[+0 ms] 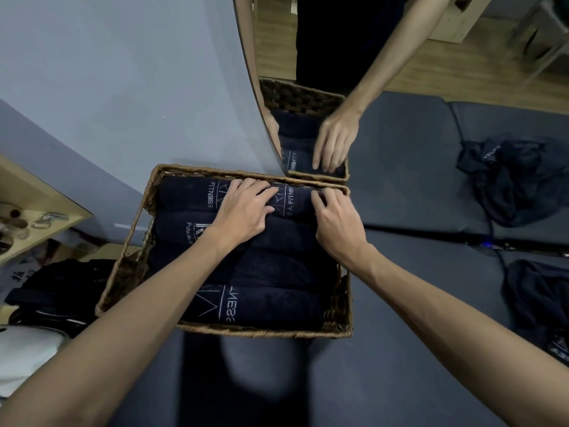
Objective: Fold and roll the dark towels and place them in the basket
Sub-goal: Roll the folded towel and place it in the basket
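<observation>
Place: I read this as a gym or fitness studio.
Evidence: rolled dark towels (246,306) embroidered "FITNESS", padded grey mats (406,161), a wall mirror (338,41), wood flooring (462,72).

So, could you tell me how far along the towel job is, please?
Done: several rolled towels lie in the basket. In hand: the left hand and right hand settle the far roll. Left: loose dark towels still lie on the mat.

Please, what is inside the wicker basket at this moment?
The wicker basket holds rolled dark towels lying side by side in rows. The left hand and right hand press on the farthest roll. Arms cover some rolls; the basket's bottom is hidden.
</observation>
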